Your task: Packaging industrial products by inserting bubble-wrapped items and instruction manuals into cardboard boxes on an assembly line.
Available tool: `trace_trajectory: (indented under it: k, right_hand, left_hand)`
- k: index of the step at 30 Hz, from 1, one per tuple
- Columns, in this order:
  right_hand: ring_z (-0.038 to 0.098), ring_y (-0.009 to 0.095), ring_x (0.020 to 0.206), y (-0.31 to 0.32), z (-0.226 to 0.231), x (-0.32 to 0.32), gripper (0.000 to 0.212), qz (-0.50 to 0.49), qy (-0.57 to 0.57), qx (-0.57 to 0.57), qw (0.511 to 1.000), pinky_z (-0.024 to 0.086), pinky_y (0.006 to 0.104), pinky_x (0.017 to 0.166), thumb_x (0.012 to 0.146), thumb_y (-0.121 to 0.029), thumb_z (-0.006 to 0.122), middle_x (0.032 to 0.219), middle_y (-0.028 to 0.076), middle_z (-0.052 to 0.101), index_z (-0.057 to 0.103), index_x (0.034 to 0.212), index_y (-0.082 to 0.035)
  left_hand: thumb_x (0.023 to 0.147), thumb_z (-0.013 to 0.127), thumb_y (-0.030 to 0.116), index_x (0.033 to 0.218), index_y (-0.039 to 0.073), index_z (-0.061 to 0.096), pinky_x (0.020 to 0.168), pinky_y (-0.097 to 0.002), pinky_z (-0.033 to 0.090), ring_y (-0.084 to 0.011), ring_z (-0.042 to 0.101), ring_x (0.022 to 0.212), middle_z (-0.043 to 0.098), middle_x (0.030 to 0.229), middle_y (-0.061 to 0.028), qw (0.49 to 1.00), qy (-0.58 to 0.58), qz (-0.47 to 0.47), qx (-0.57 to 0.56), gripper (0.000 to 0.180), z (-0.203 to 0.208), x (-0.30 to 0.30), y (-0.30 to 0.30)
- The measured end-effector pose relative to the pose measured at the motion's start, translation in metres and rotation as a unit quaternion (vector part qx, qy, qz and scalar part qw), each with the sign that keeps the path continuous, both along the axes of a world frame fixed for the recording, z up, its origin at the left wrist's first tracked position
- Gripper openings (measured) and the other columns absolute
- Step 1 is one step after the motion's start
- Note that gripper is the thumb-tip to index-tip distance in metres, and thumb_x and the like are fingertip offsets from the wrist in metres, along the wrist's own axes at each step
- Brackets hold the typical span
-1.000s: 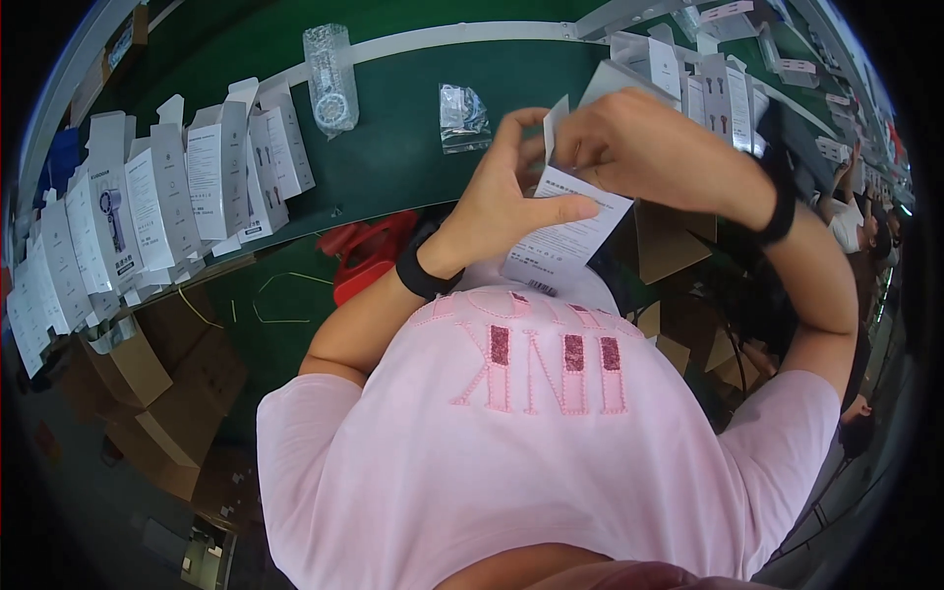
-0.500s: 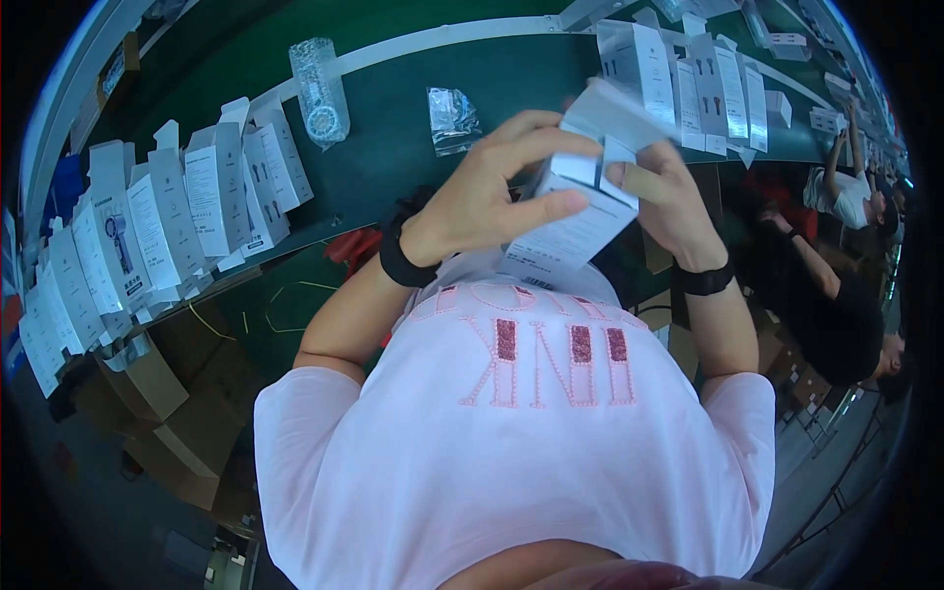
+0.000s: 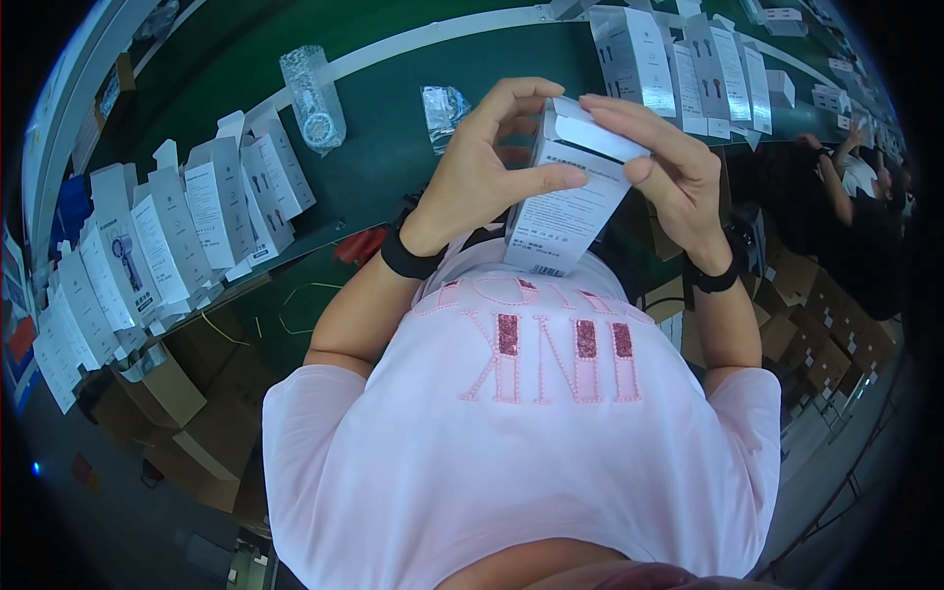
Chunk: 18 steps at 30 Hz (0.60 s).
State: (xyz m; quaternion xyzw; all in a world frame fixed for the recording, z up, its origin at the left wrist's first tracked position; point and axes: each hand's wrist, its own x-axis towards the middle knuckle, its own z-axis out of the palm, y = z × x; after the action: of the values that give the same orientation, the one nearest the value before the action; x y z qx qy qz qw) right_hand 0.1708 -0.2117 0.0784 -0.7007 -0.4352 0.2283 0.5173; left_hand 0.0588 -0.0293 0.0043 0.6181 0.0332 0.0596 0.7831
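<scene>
A tall white carton [image 3: 567,205] with printed text stands tilted in front of my chest, its end flap folded down over the top. Around its left side my left hand [image 3: 489,162] is closed, thumb across the printed face and fingers behind. My right hand [image 3: 678,172] grips the top right edge, with its fingers on the flap and its thumb by the corner. Whatever is inside the carton is hidden. Beyond my left hand, a small silvery plastic packet [image 3: 444,116] lies on the green table [image 3: 388,103].
A bubble-wrapped device [image 3: 314,103] lies further left on the table. Several open white cartons [image 3: 167,231] stand in a row at the left edge; more white cartons [image 3: 678,74] stand at the right. Brown cardboard boxes [image 3: 202,433] sit below left. A co-worker [image 3: 836,226] is at the far right.
The carton's raised flap has been folded down onto its top. My right hand has moved from the opening to the top right edge; my left hand keeps its hold.
</scene>
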Motion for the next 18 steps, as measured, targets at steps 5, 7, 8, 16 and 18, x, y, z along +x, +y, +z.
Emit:
trace_trajectory:
  k: [5,7,8,16,18]
  right_hand:
    - [0.06,0.024,0.11,-0.004,0.006,-0.002,0.027,-0.073,0.055,-0.046,0.995,0.047,0.0315,0.093,0.09,-0.008,0.062,0.118,0.014,0.065,0.067,0.115,-0.001]
    - [0.06,0.024,0.109,-0.006,0.009,-0.001,0.025,-0.055,0.042,-0.047,0.996,0.047,0.0332,0.093,0.088,-0.004,0.062,0.118,0.014,0.065,0.068,0.112,0.0]
    - [0.059,0.024,0.109,-0.009,0.008,0.003,0.024,-0.016,-0.002,-0.046,0.999,0.046,0.0343,0.093,0.088,-0.003,0.062,0.118,0.015,0.065,0.069,0.11,0.001]
    - [0.039,0.035,0.132,-0.057,0.006,-0.017,0.061,-0.086,-0.096,-0.067,0.989,0.036,0.0457,0.106,0.079,-0.015,0.075,0.141,0.018,0.044,0.049,0.134,-0.009]
    - [0.041,0.029,0.13,-0.073,0.012,-0.003,0.09,-0.172,-0.061,-0.066,0.981,0.037,0.0421,0.105,0.07,-0.017,0.084,0.144,0.022,0.036,0.034,0.145,-0.008]
  left_hand:
    - [0.067,0.087,0.021,0.127,0.007,0.049,0.086,-0.034,0.05,-0.0228,0.06,0.104,0.06,0.115,-0.013,0.999,0.021,-0.027,-0.028,0.072,0.01,0.009,-0.006]
    - [0.068,0.086,0.016,0.127,0.006,0.048,0.087,-0.0333,0.049,-0.0207,0.059,0.105,0.06,0.114,-0.0113,0.999,0.014,-0.025,-0.023,0.07,0.009,0.011,-0.007]
    - [0.07,0.084,0.013,0.128,0.006,0.048,0.087,-0.0329,0.049,-0.0191,0.059,0.105,0.06,0.113,-0.0088,0.999,0.014,-0.04,-0.027,0.069,0.011,0.012,-0.006]
    - [0.076,0.077,0.004,0.124,0.001,0.057,0.092,-0.0334,0.051,-0.0206,0.057,0.112,0.056,0.123,-0.0118,0.995,0.024,-0.085,-0.04,0.052,0.016,0.037,-0.047]
    - [0.075,0.078,0.004,0.121,-0.001,0.06,0.095,-0.0345,0.05,-0.0222,0.055,0.116,0.051,0.13,-0.0154,0.998,-0.026,-0.049,-0.012,0.049,0.029,0.051,-0.064]
